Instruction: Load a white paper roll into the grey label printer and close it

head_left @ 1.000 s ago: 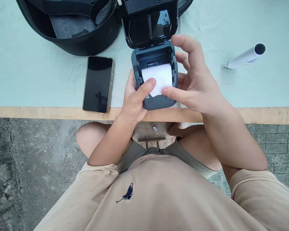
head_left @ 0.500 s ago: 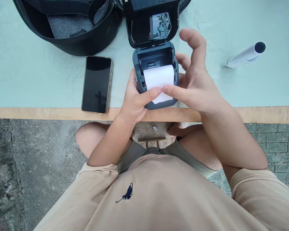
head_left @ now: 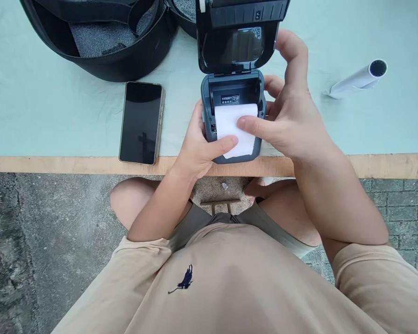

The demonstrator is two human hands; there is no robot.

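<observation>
A small dark grey label printer [head_left: 211, 95] is held over the near edge of the table with its black lid [head_left: 235, 46] swung up. White paper [head_left: 235, 116] lies in its front part, its loose end reaching toward the front rim. My left hand [head_left: 205, 144] grips the printer's left side, thumb pressing on the paper. My right hand [head_left: 289, 111] is at the right side: its thumb rests on the paper, the index finger reaches up beside the lid, and the other fingers curl against the casing. The underside of the printer is hidden.
Left of the printer lies a smartphone [head_left: 141, 123], dark screen up. Behind it stands an open black zip case [head_left: 125, 65] with grey foam inside. A white roll [head_left: 357, 79] lies at the right on the pale cloth [head_left: 386, 120]. The table's wooden edge [head_left: 55, 164] runs along the front.
The printer has shifted slightly right and toward me, with both hands on it. My right index finger now meets the lid's edge, and the right thumb sits higher on the paper, apart from the left.
</observation>
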